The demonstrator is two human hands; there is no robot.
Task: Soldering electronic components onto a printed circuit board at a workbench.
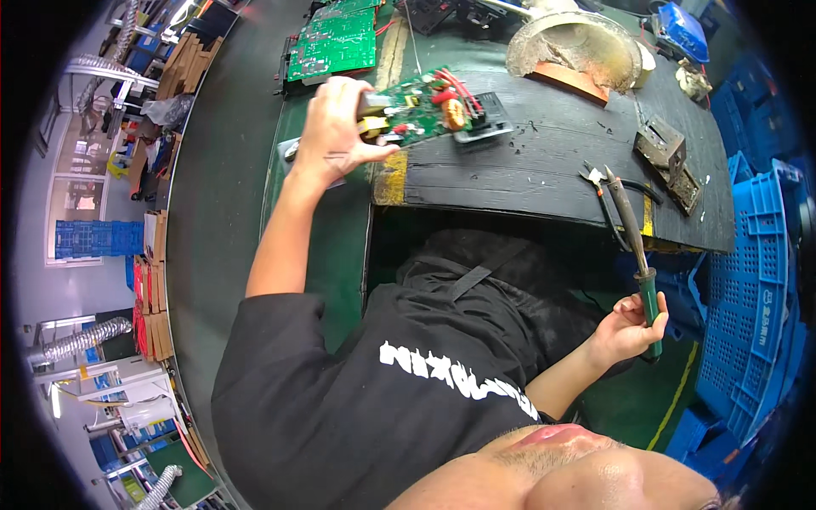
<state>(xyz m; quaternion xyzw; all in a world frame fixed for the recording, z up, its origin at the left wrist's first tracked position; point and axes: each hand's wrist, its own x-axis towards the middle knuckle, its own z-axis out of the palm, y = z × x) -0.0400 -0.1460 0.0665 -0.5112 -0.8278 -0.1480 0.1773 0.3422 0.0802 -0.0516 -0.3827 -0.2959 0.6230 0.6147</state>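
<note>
Largest item: the black-topped workbench [476, 183], its dark surface flecked with small debris and crossed by a worn yellow stripe [391, 180]. Next, the person's black short-sleeved shirt [280, 374], bearing a line of large, jagged white lettering across the chest. To the right of the bench stands a perforated blue plastic crate [748, 314]; white characters are printed on its side, too small to read surely. At the far side of the bench sits a crusty grey, round-rimmed dish [595, 34], a reddish-orange strip [571, 83] along its near edge. The green-handled soldering iron [631, 223] is gripped in the right hand [631, 327], fingers closed round the handle, metal tip pointing away over the bench. The populated green circuit board [418, 127] is in the left hand [340, 127], pinched at its left end, tilted above the bench; no marking on it is legible. Beyond it lie flat green circuit panels [336, 42] with fine white print, unreadable. A dark metal bracket [663, 149] rests at right. Smaller: orange-and-black cutters [605, 208] beside the iron's tip. Smallest: a copper-wound coil [455, 114] on the held board.
</note>
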